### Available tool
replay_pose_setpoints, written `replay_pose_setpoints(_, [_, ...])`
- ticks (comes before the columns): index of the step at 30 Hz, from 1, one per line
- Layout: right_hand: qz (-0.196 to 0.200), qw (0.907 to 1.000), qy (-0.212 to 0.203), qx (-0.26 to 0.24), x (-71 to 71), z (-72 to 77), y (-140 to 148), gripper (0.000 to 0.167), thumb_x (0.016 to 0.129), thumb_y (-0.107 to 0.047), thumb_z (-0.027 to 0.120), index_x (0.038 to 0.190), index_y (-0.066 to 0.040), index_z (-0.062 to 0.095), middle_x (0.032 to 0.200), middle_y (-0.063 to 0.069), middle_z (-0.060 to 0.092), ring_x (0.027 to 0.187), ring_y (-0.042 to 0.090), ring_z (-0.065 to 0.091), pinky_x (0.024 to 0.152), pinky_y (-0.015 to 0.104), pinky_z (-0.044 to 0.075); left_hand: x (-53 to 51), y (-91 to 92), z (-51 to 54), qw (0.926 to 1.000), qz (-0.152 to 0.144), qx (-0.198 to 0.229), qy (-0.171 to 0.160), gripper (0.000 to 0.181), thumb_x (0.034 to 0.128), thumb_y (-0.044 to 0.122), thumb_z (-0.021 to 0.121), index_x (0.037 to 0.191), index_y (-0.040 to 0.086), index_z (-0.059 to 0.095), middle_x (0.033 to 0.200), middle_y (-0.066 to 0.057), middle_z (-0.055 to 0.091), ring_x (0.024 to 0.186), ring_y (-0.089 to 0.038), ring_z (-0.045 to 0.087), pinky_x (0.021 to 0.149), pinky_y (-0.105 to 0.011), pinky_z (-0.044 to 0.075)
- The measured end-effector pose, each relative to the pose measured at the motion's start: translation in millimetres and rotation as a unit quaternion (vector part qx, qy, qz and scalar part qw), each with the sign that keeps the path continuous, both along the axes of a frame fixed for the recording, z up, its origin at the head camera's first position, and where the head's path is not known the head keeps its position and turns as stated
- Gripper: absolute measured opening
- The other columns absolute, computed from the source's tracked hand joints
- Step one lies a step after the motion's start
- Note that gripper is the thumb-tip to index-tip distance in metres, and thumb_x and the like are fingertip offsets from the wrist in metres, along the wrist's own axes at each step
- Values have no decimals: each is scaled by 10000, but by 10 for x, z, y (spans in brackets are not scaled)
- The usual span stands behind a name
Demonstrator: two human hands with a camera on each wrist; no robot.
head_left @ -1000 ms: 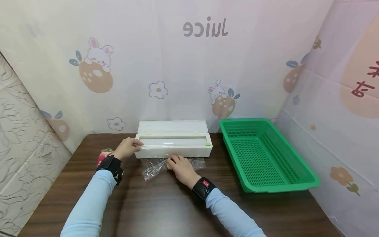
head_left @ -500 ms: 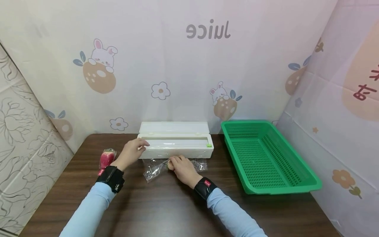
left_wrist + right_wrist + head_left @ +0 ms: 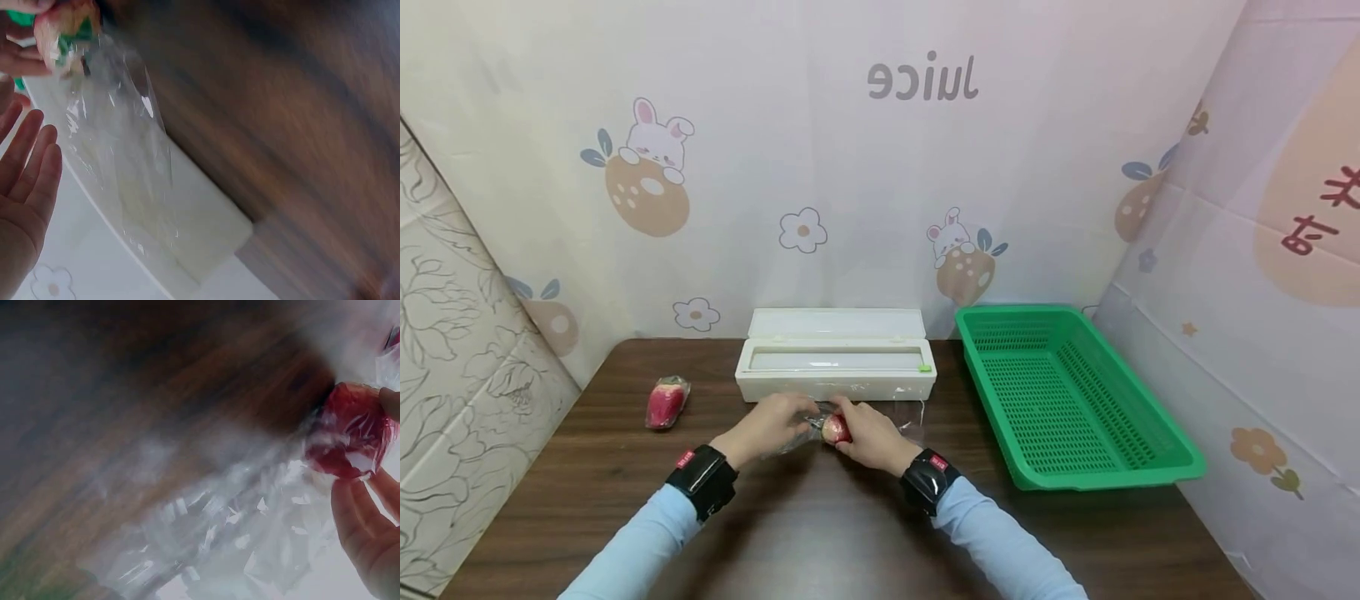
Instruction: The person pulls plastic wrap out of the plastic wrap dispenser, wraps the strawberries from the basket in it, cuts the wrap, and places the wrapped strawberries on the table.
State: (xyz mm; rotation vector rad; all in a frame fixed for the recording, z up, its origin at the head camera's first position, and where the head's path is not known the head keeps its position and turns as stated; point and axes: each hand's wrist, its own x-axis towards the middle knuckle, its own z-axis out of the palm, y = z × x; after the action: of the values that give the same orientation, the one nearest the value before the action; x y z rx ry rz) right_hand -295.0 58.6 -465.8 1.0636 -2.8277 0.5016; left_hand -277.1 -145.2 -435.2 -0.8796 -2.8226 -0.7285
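Observation:
My right hand [image 3: 874, 435] grips a red fruit [image 3: 836, 429] in clear cling film, just in front of the white cling film dispenser [image 3: 835, 387]. In the right wrist view, thumb and fingertips pinch the film-covered red fruit [image 3: 351, 432]. The left wrist view shows the fruit's pale end [image 3: 65, 34] with green on it, and loose film [image 3: 119, 125] trailing off. My left hand [image 3: 772, 429] is beside the fruit on its left, fingers fairly straight in the left wrist view. Whether it touches the film cannot be told. A second red fruit [image 3: 666, 403], film-wrapped, lies at the left.
The dispenser's lid [image 3: 838, 322] stands raised against the patterned backdrop. A green slider [image 3: 925, 367] sits at its right end. To the right, a green plastic basket [image 3: 1105, 477] stands on the dark wooden table [image 3: 850, 542].
My left hand has come from the dispenser's left end down beside the fruit. The fruit has turned in my right hand, so more red shows. The wrapped fruit at the left is now uncovered to view.

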Motion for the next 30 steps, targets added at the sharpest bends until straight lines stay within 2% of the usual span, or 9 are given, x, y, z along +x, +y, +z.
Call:
replay_pose_setpoints(4, [139,9997,-168,-85,59,32,42,658,740,-263,747,1275,-113,396,995,46,621,876,168,609,704,308,497,72,108,-42,9995,-152,-37,-274,273,793,125,690,1057,67,651,1094,-55,639,1035,-226,592,859,-402,473])
replay_pose_setpoints(10, [172,9969,-720,-276,145,74,80,691,757,-287,739,1305,-93,365,982,3,602,816,107,584,656,236,468,159,216,-121,9992,-274,-175,-245,337,761,167,728,1073,72,644,1135,-59,611,1057,-213,578,870,-388,472])
replay_pose_setpoints(14, [126,9940,-1015,-400,190,82,96,693,761,-261,731,1306,-62,352,1017,6,627,835,98,593,681,217,465,207,253,-199,9987,-353,-262,-272,412,728,183,759,1102,70,629,1130,-42,603,1042,-202,582,858,-377,477])
replay_pose_setpoints(17, [19,9921,-1162,-481,203,78,110,633,764,-256,723,1265,-51,396,1045,8,650,891,119,602,747,249,454,236,268,-245,9985,-404,-274,-265,447,710,174,773,1118,71,620,1129,-32,594,1039,-194,581,859,-371,476])
replay_pose_setpoints(21, [-163,9866,-1524,-559,200,60,131,462,770,-295,713,1148,-87,548,980,-11,655,850,98,588,719,240,449,257,287,-270,9985,-461,-270,-67,449,694,156,782,1106,86,617,1096,-15,589,1003,-171,585,844,-349,483])
replay_pose_setpoints(25, [-198,9793,-1915,-624,197,32,162,388,786,-334,700,1099,-115,634,951,-22,654,784,40,562,655,189,449,270,309,-300,9989,-389,-236,130,413,696,164,783,1070,109,616,1081,-8,585,978,-173,595,828,-341,491])
replay_pose_setpoints(30, [-168,9731,-2200,-660,214,27,207,407,809,-326,681,1138,-92,629,993,1,668,773,28,570,650,181,455,285,339,-349,9997,-113,-192,28,370,726,209,768,1051,121,614,1077,-12,588,963,-186,599,810,-355,497])
